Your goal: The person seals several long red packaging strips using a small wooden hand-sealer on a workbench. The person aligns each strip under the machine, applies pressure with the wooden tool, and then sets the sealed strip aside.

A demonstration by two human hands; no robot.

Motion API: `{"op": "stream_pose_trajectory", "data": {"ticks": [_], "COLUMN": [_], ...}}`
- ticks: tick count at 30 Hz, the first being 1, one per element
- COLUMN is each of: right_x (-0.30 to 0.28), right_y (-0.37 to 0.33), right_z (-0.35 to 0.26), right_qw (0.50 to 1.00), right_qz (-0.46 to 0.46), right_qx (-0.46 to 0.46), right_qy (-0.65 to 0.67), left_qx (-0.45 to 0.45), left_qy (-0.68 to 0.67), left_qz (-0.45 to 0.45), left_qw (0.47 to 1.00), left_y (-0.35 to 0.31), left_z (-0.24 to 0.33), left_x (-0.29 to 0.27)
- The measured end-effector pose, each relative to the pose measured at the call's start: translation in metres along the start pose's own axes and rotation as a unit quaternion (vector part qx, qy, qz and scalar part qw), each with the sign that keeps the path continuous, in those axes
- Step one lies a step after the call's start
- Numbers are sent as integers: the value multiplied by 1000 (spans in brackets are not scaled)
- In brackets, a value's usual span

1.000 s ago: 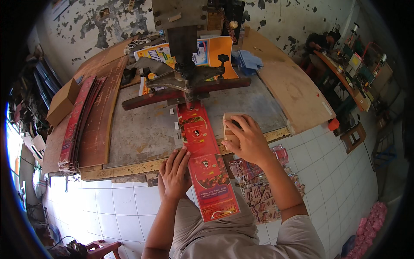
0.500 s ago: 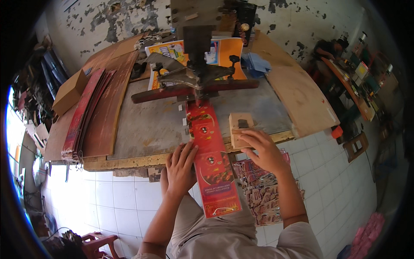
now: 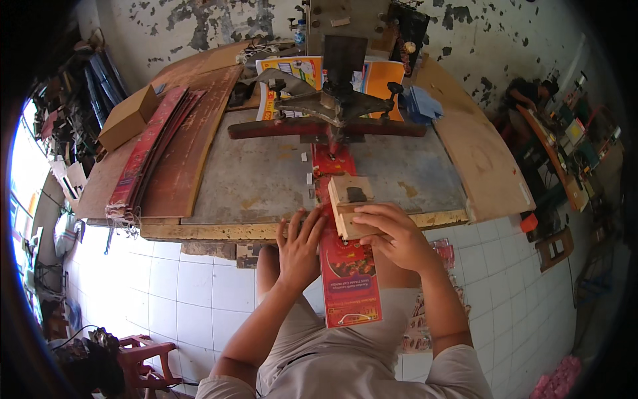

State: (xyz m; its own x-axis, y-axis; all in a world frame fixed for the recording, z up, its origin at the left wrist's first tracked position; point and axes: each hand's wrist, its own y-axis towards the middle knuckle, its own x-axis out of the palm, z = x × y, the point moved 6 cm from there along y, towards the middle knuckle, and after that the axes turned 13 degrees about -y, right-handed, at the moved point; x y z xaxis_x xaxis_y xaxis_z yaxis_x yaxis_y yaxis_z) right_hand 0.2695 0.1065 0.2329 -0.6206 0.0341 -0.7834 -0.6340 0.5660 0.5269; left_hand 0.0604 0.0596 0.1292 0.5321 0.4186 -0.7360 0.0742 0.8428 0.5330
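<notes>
A long red printed strip runs from beneath the metal press toward me, its near end hanging over the table's edge with a white string loop on it. My left hand lies at the strip's left side near the table edge, palm down, fingers stretched out and slightly apart, holding nothing. In my right hand is a pale wooden block with a dark patch on top. Its fingers grip the block's near right part. The block sits over the strip and covers its middle; its underside is hidden.
A stack of red printed strips and a cardboard box stand on the table's left. Blue sheets lie right of the press. Bundled printed pieces are on the tiled floor. Another person sits at a far-right bench.
My right hand has moved the wooden block leftward, from the bare metal beside the strip to over it. My left hand stays by the strip's left edge. The whole view has shifted slightly.
</notes>
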Motion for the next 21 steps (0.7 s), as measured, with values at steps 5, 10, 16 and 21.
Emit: {"op": "stream_pose_trajectory", "data": {"ticks": [5, 10, 16, 21], "right_x": [29, 57, 71, 69], "right_y": [30, 67, 90, 89], "right_z": [18, 49, 74, 73], "right_qw": [1000, 999, 998, 997], "right_qz": [-3, 10, 23, 25], "right_qx": [-1, -7, -7, -13], "right_qy": [-15, -47, -60, -66], "left_qx": [0, -7, -8, -6], "left_qy": [-13, -12, -28, -10], "left_qz": [7, 3, 10, 17], "left_qw": [1000, 1000, 1000, 1000], "left_y": [1, 2, 2, 2], "left_z": [1, 3, 3, 2], "left_x": [0, -3, -3, -2]}}
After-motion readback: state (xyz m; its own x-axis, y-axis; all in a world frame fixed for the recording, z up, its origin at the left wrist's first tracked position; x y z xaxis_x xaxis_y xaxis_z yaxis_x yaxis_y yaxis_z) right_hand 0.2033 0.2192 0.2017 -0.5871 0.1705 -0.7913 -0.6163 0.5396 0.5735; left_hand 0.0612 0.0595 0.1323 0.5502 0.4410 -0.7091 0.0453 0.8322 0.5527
